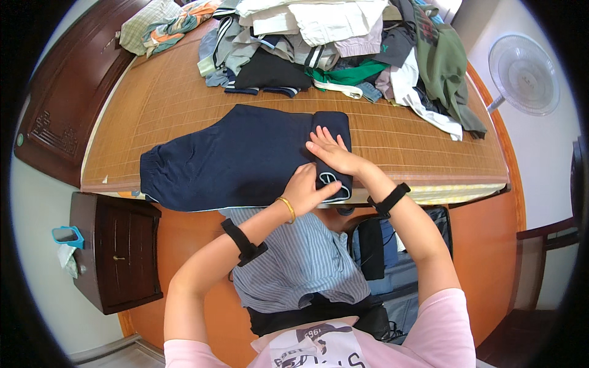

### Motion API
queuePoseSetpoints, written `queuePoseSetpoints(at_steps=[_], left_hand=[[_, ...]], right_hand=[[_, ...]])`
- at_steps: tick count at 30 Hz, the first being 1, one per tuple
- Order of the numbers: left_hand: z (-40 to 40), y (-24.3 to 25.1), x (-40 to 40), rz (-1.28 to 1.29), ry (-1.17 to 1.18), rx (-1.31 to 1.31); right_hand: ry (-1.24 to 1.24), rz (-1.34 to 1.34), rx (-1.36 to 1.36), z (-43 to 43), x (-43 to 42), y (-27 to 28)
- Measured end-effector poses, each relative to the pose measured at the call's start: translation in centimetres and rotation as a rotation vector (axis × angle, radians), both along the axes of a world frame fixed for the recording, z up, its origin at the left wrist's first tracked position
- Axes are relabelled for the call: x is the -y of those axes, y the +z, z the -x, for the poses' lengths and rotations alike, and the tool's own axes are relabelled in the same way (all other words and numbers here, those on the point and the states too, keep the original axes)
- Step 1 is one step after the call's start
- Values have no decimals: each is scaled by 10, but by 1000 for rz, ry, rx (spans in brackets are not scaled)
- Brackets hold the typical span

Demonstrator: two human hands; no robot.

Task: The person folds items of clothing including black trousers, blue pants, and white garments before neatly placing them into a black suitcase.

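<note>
Navy trousers (239,156) lie flat near the front edge of the bed, with a gathered elastic end at the left. Their right end is doubled over into a narrow folded band, which bears pale looping trim. My right hand (332,151) rests palm down on this band, fingers spread. Just nearer to me, my left hand (306,189) leans on the cloth, its fingers bent at the band's edge. The left thumb lies apart, over the band near the trim. Whether the left fingers pinch any cloth is hard to see.
A heap of clothes (294,55) covers the far side of the woven bed mat (179,96). Striped cloth (299,257) lies below my arms, beside an open suitcase (400,276) holding clothes. A dark cabinet (119,253) stands left; a fan (523,76) stands at the right.
</note>
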State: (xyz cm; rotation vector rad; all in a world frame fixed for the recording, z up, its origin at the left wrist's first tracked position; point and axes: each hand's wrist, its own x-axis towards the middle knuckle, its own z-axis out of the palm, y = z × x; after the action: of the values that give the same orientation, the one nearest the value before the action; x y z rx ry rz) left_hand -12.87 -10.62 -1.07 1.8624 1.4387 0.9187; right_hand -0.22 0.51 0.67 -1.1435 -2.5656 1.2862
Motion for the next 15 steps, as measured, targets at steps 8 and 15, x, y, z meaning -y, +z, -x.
queuePoseSetpoints(at_steps=[8, 15], left_hand=[[-19, 25, -14, 546, 167, 770], [-8, 15, 3, 932, -18, 1200]], right_hand=[[44, 157, -88, -5, -10, 1], [28, -281, 38, 4, 11, -12]])
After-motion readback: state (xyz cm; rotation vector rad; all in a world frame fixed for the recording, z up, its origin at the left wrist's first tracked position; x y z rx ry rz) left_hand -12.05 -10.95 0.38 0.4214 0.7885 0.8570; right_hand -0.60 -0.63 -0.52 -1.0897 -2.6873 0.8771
